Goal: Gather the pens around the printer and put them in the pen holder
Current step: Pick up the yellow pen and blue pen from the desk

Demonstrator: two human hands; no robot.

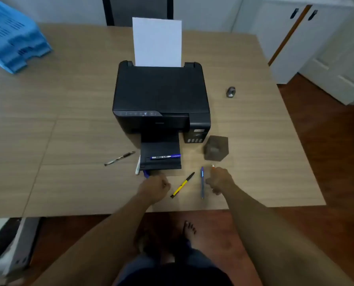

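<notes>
Wood-grain bench point(69, 141) over a reddish-brown floor, white cabinets to the far right; the wearer stands at the near edge, both arms reaching forward and down.

Nearest, the left hand point(154, 189) is curled into a loose fist, knuckles up, with a blue-violet pen end point(145, 174) projecting from it toward the printer — judged gripped, fingers closed round it. The right hand point(220, 180) is likewise closed, an orange-tipped pen point(212, 166) showing just beyond it; the barrel is hidden, so the grip is inferred only. Both forearms run nearly straight, wrists low to the surface.

Between the hands lie a yellow-and-black pen point(182, 185) and a blue pen point(202, 182), loose and not yet collected.

Further on, a white pen point(138, 165) rests against the left side of the output tray point(161, 150), a blue marker point(165, 156) lies across that tray, and a dark pen point(119, 158) lies apart to the left. The scatter is consistent with pens dropped around the machine.

The pen holder point(216, 148) — dark, faceted — stands just right of the tray, within reach of the right hand; it appears empty, though its interior is unclear.

Beyond, the black printer point(159, 93) carries upright white paper point(157, 42). A small grey object point(231, 92) and a blue tray stack point(11, 34) sit farthest off.
</notes>
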